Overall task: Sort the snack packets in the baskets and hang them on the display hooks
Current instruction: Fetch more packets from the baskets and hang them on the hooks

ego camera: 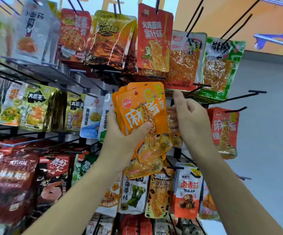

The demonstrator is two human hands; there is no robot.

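Note:
My left hand (123,134) grips a stack of orange snack packets (140,109) in front of the display rack, thumb across the front one. My right hand (190,119) is just right of the stack; its fingers curl round the edge of another orange packet (177,139) behind the stack. A red packet of the same kind (225,131) hangs on a hook at the right. Bare black hooks (237,97) stick out above that packet, right of my hands.
The rack is full of hanging snack packets: red and yellow ones (154,39) above, yellow and white ones (39,107) at the left, dark red ones (13,180) lower left, white and brown ones (188,192) below my hands. A grey floor (269,150) lies to the right.

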